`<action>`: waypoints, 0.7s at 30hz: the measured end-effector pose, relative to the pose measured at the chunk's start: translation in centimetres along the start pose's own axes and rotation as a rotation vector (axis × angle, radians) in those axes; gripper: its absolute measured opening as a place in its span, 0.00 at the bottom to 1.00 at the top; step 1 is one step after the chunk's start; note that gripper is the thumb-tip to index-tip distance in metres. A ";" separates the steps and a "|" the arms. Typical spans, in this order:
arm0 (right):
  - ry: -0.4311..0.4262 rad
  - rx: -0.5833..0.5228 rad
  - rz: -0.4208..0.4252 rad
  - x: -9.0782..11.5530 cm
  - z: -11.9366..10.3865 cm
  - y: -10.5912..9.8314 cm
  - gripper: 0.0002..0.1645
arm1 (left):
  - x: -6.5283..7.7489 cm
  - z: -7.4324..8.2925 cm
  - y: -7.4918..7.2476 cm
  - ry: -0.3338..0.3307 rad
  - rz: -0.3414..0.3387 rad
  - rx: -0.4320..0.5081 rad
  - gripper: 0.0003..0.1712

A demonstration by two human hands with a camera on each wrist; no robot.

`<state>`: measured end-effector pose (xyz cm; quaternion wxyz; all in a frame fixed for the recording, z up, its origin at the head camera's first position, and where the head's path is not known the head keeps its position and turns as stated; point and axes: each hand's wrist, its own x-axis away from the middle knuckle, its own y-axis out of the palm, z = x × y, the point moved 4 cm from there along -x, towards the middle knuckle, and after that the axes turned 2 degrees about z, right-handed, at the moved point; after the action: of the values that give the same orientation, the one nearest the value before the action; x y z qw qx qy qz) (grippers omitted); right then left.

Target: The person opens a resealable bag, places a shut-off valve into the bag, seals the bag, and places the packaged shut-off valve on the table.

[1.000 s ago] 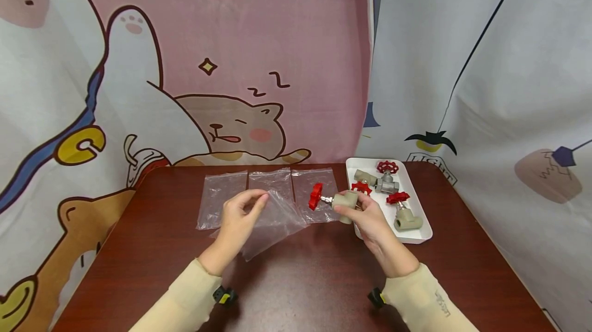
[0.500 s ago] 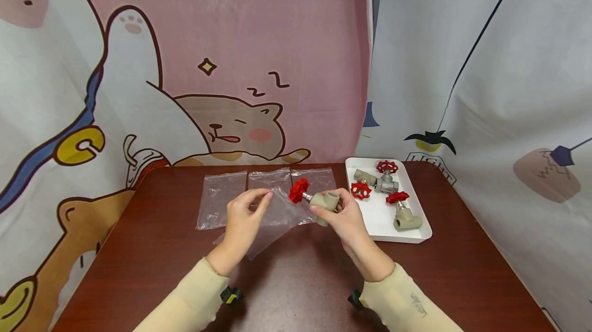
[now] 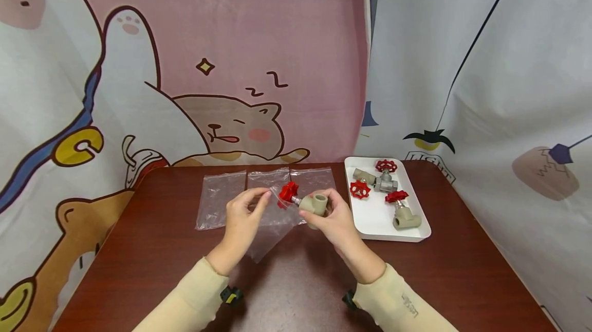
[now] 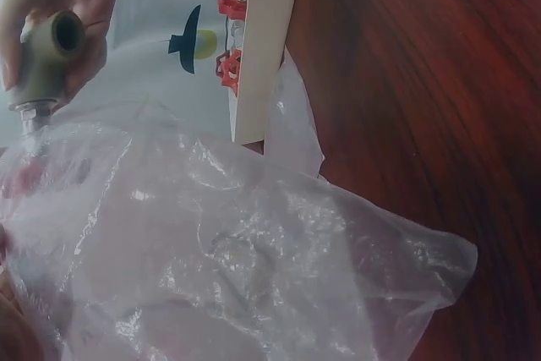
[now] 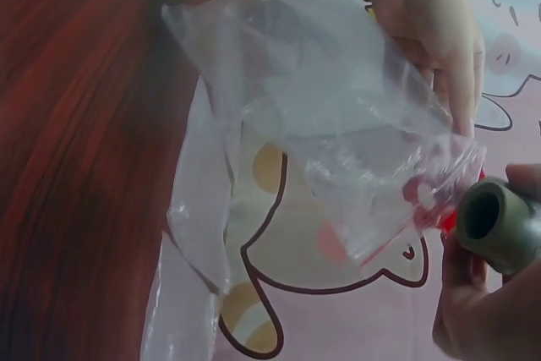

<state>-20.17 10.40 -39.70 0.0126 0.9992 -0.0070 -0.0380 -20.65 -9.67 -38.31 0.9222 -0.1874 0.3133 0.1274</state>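
My left hand (image 3: pixel 242 221) pinches the top edge of a clear plastic zip bag (image 4: pixel 254 251), which hangs down over the table. In my right hand (image 3: pixel 339 221) is a valve (image 3: pixel 313 203) with a beige-grey tee body, held by that body between thumb and fingers. Its red handwheel (image 3: pixel 288 194) points left, at the bag's mouth. Seen from the left wrist, the wheel shows blurred through the plastic, while the valve body (image 4: pixel 44 61) stays outside. The right wrist view also shows part of the wheel behind the film, near the left fingertips.
Three flat clear bags (image 3: pixel 222 201) lie side by side at the table's back. To the right a white tray (image 3: pixel 374 224) holds several valves (image 3: pixel 406 216) with red wheels. A printed curtain (image 3: pixel 296 65) hangs behind the brown table (image 3: pixel 305 291).
My right hand has carried the valve left from over the tray's edge to the bag, and its red wheel now overlaps the bag's mouth. The left hand has shifted slightly right.
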 end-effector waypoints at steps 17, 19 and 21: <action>-0.364 0.310 -0.297 0.3 -1.5 -0.6 0.25 | -0.1 -0.3 -0.5 0.099 -0.065 0.042 0.05; -0.365 0.330 -0.317 0.2 -1.8 -0.6 0.25 | 0.1 -0.4 -0.4 0.139 -0.082 0.034 0.05; -0.352 0.356 -0.318 0.0 -1.7 -0.7 0.26 | 0.3 -0.3 -0.2 0.172 -0.095 0.021 0.05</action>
<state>-20.03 11.09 -38.07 -0.1703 0.9522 0.1411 -0.2106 -20.51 -9.95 -38.59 0.8988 -0.2026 0.3834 0.0637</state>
